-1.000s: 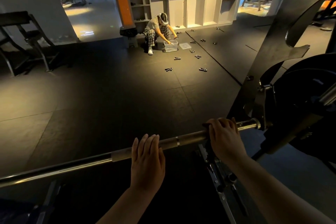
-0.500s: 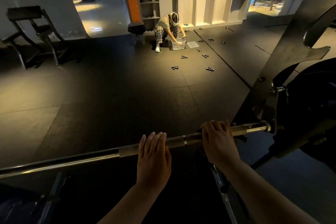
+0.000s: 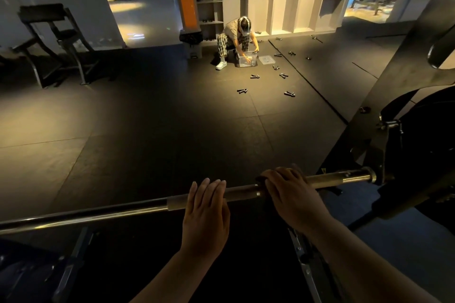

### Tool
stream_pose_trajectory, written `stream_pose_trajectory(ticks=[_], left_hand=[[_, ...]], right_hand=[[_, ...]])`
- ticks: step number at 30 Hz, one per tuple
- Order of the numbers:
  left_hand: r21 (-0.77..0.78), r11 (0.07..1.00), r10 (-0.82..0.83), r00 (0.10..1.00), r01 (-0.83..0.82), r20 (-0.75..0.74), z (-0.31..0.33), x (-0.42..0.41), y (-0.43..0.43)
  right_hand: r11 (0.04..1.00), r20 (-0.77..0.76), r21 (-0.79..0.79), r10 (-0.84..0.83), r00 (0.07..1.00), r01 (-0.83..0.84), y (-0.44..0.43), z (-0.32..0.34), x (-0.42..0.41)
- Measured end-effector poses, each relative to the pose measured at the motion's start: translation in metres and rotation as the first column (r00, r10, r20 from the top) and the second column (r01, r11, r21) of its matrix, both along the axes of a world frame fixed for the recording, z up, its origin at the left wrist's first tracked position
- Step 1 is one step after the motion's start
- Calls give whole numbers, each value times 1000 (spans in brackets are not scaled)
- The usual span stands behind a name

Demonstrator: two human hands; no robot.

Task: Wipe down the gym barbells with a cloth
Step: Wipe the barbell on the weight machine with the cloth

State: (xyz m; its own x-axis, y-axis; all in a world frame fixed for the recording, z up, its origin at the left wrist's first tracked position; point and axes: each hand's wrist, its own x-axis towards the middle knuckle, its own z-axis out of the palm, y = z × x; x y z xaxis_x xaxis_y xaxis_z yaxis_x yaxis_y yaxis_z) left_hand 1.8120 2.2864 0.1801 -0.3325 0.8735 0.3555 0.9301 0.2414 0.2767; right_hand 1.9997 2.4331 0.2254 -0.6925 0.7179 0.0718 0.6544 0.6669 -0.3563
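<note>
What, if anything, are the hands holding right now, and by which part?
The right hand grips a dark cloth around the barbell shaft, near its right end. The left hand only rests flat on the shaft, fingers straight, holding nothing.

Left hand [image 3: 205,216]: laid palm-down, fingers kept straight and together across the barbell [image 3: 98,213].
Right hand [image 3: 293,194]: fingers are curled over the barbell.
Forearms: both are extended forward.

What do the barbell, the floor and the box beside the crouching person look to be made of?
Barbell: metal, likely steel; a bright glossy streak runs along one stretch, and the next section looks duller and brownish. Floor: matte dark mats, probably rubber; seams between tiles show. Box: clear plastic, apparently; its inside shows through the walls.
</note>
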Motion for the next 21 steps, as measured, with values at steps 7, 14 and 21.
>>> stream_pose_trajectory(ticks=[7, 14, 21], left_hand=[[15, 998, 64, 998, -64, -11, -1, -19, -11], [4, 994, 109, 993, -109, -52, -1, -26, -17], [-12, 989, 146, 987, -147, -67, -3, -28, -19]], right_hand=[[990, 35, 74, -125, 992, 123, -17, 0, -21], [992, -4, 84, -95, 995, 95, 1, -2, -3], [995, 46, 100, 23, 999, -28, -11, -7, -23]])
